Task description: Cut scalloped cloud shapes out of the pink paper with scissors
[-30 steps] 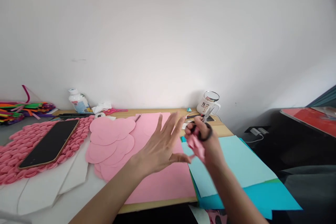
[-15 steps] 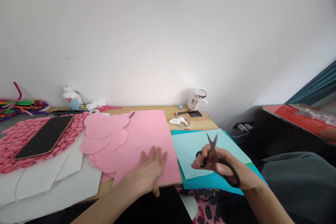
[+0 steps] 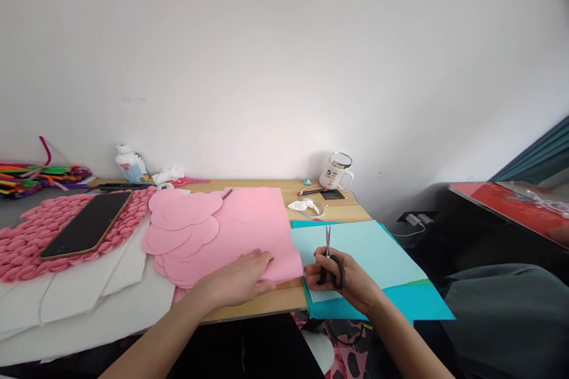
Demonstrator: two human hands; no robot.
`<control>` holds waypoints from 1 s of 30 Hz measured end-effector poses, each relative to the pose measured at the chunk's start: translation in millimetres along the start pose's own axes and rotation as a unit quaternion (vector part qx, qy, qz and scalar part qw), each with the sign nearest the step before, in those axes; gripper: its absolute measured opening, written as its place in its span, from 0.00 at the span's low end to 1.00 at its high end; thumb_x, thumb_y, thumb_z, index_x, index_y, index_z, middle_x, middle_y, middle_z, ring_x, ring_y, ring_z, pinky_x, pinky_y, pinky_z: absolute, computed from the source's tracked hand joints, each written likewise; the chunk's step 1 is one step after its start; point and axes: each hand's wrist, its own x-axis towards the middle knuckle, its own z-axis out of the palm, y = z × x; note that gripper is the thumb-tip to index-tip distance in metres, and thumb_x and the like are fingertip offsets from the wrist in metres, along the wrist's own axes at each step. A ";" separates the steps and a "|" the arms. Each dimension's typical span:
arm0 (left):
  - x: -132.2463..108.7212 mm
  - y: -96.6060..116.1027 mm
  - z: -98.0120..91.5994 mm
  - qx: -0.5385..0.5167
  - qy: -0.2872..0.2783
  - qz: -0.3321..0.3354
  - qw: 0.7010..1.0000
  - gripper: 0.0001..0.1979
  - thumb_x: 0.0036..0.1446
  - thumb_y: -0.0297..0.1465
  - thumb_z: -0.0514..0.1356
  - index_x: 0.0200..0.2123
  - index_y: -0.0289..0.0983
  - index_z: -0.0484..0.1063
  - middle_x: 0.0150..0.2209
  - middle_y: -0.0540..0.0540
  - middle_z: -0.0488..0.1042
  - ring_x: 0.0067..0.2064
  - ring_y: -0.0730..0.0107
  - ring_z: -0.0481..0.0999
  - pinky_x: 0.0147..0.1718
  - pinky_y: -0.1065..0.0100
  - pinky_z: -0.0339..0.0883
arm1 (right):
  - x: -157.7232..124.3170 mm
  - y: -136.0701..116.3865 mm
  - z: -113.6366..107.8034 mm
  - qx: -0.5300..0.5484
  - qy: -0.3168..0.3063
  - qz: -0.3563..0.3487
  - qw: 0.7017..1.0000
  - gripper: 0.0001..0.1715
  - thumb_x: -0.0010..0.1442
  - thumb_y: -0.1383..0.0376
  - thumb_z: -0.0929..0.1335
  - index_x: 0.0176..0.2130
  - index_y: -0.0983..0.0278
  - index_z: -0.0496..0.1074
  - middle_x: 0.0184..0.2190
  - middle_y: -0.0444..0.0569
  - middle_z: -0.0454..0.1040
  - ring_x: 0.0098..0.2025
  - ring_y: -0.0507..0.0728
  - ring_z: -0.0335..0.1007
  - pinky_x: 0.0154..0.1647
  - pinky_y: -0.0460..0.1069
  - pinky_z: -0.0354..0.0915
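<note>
My left hand [image 3: 237, 279] grips the near edge of a large pink sheet [image 3: 253, 228] on the wooden desk [image 3: 293, 189], lifting that edge slightly. My right hand [image 3: 344, 279] holds black-handled scissors [image 3: 329, 260], blades closed and pointing away from me, just right of the pink sheet's near corner and above light blue paper [image 3: 368, 249]. A pile of pink cut-out round shapes [image 3: 182, 231] lies to the left of the sheet.
A darker blue sheet [image 3: 413, 302] lies under the light blue one. A phone [image 3: 86, 225] rests on a pink knitted mat [image 3: 26, 246]. White sheets [image 3: 89, 296], a white mug [image 3: 335, 173], a bottle [image 3: 128, 166], tape roll [image 3: 311, 206] and coloured strips [image 3: 35, 173] surround them.
My left hand dropped from mid-air onto the pink sheet and then took hold of its near edge. My right hand brought the scissors down and left, beside the sheet's corner; the blades closed.
</note>
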 end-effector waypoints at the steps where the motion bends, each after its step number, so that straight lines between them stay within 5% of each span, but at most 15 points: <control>1: -0.1 -2.2 -3.1 -0.003 0.016 -0.011 1.000 0.18 0.57 0.41 0.49 0.45 0.38 0.67 0.46 0.38 0.72 0.49 0.52 0.70 0.44 0.58 0.62 | 0.2 -1.1 1.8 -0.008 0.000 0.001 1.000 0.20 0.47 0.53 0.73 0.31 0.64 0.64 0.26 0.48 0.76 0.30 0.58 0.75 0.35 0.54 0.71; 3: 0.2 -5.8 -8.5 -0.011 0.059 -0.025 0.998 0.16 0.58 0.43 0.46 0.35 0.40 0.67 0.31 0.44 0.72 0.34 0.57 0.71 0.32 0.63 0.61 | 4.6 -5.1 7.6 -0.015 -0.005 0.001 1.000 0.20 0.50 0.51 0.71 0.31 0.64 0.64 0.25 0.50 0.77 0.29 0.59 0.76 0.33 0.54 0.71; 6: 0.9 -8.8 -12.6 -0.042 0.114 -0.009 0.993 0.15 0.58 0.43 0.46 0.25 0.41 0.60 0.23 0.51 0.63 0.25 0.66 0.62 0.24 0.69 0.53 | 22.6 -15.2 19.8 -0.024 -0.009 0.009 1.000 0.21 0.53 0.50 0.68 0.33 0.65 0.64 0.25 0.52 0.77 0.28 0.59 0.76 0.32 0.55 0.72; 13: -6.5 -7.9 -16.3 -0.148 0.090 0.025 0.985 0.19 0.59 0.44 0.45 0.21 0.40 0.50 0.21 0.55 0.49 0.22 0.73 0.48 0.21 0.70 0.44 | 75.9 -35.8 38.6 -0.120 -0.013 0.063 0.991 0.12 0.52 0.64 0.71 0.30 0.66 0.64 0.18 0.48 0.74 0.22 0.57 0.75 0.21 0.51 0.73; 18: -8.8 -15.2 -20.3 -0.175 0.080 0.046 0.980 0.21 0.60 0.43 0.44 0.20 0.38 0.59 0.21 0.53 0.57 0.23 0.72 0.56 0.23 0.70 0.48 | 85.9 -42.3 36.5 -0.151 -0.031 0.070 0.986 0.16 0.42 0.73 0.74 0.28 0.67 0.64 0.15 0.45 0.71 0.18 0.57 0.73 0.14 0.50 0.70; 20: -7.4 -21.0 -21.8 -0.172 0.065 0.058 0.981 0.20 0.58 0.45 0.47 0.27 0.39 0.69 0.26 0.50 0.69 0.28 0.66 0.67 0.28 0.69 0.57 | 85.5 -46.0 34.7 -0.156 -0.028 0.060 0.986 0.18 0.38 0.74 0.75 0.27 0.66 0.64 0.13 0.42 0.69 0.16 0.54 0.70 0.13 0.50 0.70; 22: -5.5 -28.1 -23.2 -0.155 0.062 0.048 0.985 0.20 0.53 0.47 0.54 0.43 0.43 0.72 0.44 0.45 0.74 0.44 0.57 0.71 0.41 0.64 0.61 | 83.5 -51.1 34.4 -0.160 -0.016 0.042 0.986 0.20 0.35 0.73 0.76 0.25 0.66 0.64 0.14 0.39 0.68 0.15 0.51 0.66 0.13 0.49 0.70; 24: -3.8 -35.8 -24.1 -0.135 0.073 0.014 0.988 0.30 0.48 0.49 0.58 0.54 0.47 0.64 0.58 0.46 0.65 0.57 0.52 0.62 0.53 0.58 0.54 | 79.6 -58.3 36.6 -0.166 -0.001 0.017 0.986 0.20 0.34 0.72 0.77 0.24 0.65 0.64 0.14 0.38 0.67 0.15 0.49 0.64 0.13 0.46 0.68; 27: -2.1 -45.9 -25.5 -0.110 0.096 -0.037 0.989 0.35 0.48 0.50 0.57 0.59 0.47 0.58 0.63 0.48 0.57 0.62 0.53 0.55 0.57 0.57 0.50 | 69.6 -75.2 45.5 -0.190 0.016 -0.038 0.981 0.19 0.35 0.72 0.76 0.24 0.64 0.64 0.13 0.35 0.64 0.16 0.47 0.61 0.13 0.41 0.61; 30: 0.4 -55.2 -28.3 -0.108 0.144 -0.073 0.981 0.35 0.51 0.50 0.53 0.60 0.41 0.57 0.63 0.44 0.55 0.62 0.55 0.55 0.57 0.58 0.50 | 54.0 -99.8 60.4 -0.344 -0.016 -0.174 0.922 0.11 0.42 0.70 0.72 0.26 0.63 0.66 0.12 0.34 0.60 0.15 0.47 0.55 0.14 0.41 0.54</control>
